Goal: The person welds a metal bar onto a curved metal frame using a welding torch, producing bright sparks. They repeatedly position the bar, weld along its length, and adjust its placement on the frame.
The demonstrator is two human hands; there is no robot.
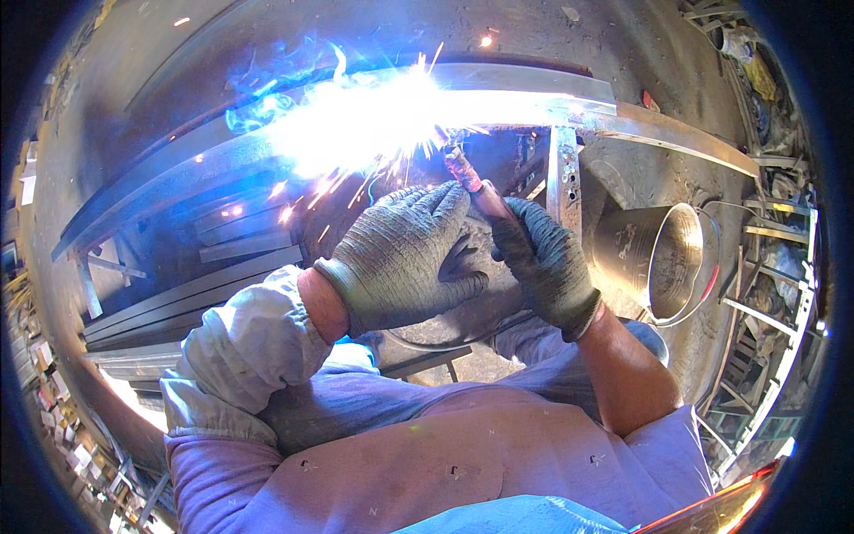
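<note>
My right hand [543, 262], in a dark grey work glove, is wrapped around the handle of a welding torch [487, 198] with a worn, reddish front end. It tilts up and left toward a blinding white-blue arc [365, 120] on a long metal beam [667, 133]. My left hand [405, 254], in a matching glove, lies beside the torch with its fingers stretched out and thumb apart. Its fingertips come close to the torch's neck; I cannot tell whether they touch. Glare hides the weld spot and the torch's tip.
Sparks and blue smoke spread left of the arc. An upright metal leg [564, 178] stands under the beam. A metal bucket [672, 258] lies tipped on its side at right. Stacked metal bars [196, 303] lie at left, and a metal rack [783, 356] stands at far right.
</note>
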